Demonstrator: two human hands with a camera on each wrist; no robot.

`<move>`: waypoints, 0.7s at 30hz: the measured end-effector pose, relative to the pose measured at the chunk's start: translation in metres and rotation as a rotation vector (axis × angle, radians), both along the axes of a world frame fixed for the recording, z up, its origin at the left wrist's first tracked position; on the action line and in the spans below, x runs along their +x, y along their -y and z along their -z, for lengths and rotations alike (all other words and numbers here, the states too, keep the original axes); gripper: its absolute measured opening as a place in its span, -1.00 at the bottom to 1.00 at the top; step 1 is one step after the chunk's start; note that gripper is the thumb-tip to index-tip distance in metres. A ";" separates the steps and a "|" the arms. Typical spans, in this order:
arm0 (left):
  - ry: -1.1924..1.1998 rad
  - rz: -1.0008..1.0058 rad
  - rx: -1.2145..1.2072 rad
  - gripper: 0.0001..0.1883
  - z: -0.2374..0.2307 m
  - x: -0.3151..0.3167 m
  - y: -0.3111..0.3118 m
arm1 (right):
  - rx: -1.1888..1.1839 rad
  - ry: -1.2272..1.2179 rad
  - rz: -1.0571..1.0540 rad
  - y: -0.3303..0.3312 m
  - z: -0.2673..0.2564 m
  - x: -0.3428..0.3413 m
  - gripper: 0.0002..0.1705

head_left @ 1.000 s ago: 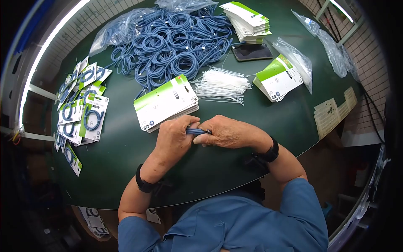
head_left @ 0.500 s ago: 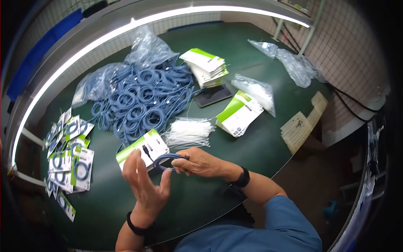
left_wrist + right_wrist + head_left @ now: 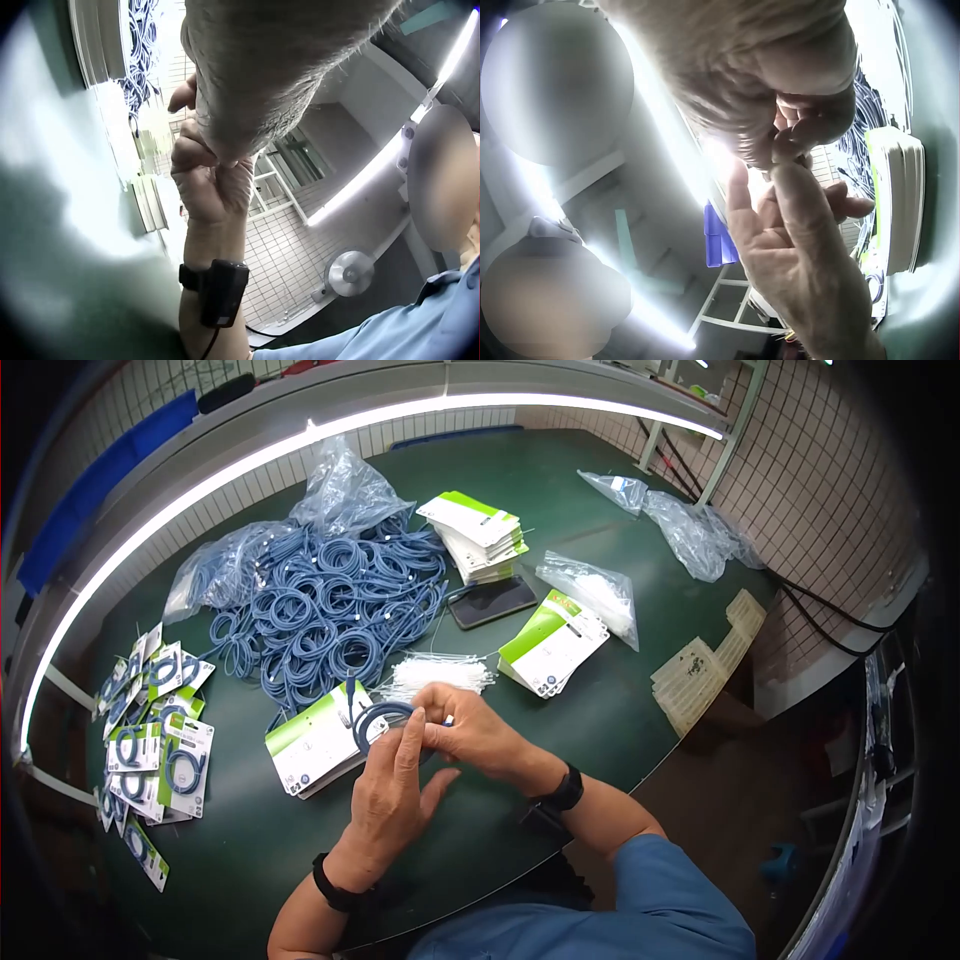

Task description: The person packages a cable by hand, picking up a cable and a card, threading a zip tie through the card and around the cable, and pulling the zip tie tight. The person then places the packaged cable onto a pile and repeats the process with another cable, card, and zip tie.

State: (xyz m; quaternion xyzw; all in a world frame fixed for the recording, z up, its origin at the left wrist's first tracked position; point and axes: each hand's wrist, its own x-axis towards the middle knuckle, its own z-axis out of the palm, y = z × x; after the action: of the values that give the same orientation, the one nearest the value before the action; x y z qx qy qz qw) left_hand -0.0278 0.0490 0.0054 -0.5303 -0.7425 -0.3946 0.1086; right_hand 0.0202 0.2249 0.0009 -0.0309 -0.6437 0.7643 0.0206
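In the head view a coiled blue cable is at the hands, over the front stack of white-and-green cards. My right hand pinches the coil's right side between thumb and fingers. Coming up from below, my left hand has its fingers fairly straight and its thumb spread, with fingertips right at the right hand's fingers. These hide part of the coil. In the right wrist view, the left hand's fingers meet the right hand's curled fingertips.
White cable ties lie just beyond the hands. Behind is a heap of coiled blue cables with clear plastic bags. Carded cables pile up at left. More cards and a phone are to the right.
Both hands gripped the cable; then the left hand let go and spread its fingers. Now it has come back to the right hand's fingers. The head view has tilted up and swung right.
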 end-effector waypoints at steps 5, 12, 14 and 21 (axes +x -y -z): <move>-0.116 0.067 0.043 -0.33 0.008 -0.010 0.013 | -0.097 0.006 0.019 0.000 -0.002 -0.001 -0.57; 0.034 0.151 0.233 -0.67 0.005 -0.017 0.020 | -0.438 0.057 -0.124 0.004 -0.004 0.003 -0.61; 0.046 0.178 0.225 -0.71 0.002 -0.019 0.023 | -0.394 0.052 -0.120 0.007 -0.007 0.004 -0.58; 0.060 0.208 0.205 -0.74 -0.009 -0.029 0.030 | 0.044 -0.108 -0.108 -0.003 -0.021 0.011 -0.35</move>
State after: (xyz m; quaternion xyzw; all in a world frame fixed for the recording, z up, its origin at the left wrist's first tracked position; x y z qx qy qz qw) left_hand -0.0572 0.0193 0.0140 -0.5784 -0.6423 -0.4931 0.0986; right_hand 0.0310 0.2283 0.0220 0.0457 -0.6590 0.7506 0.0145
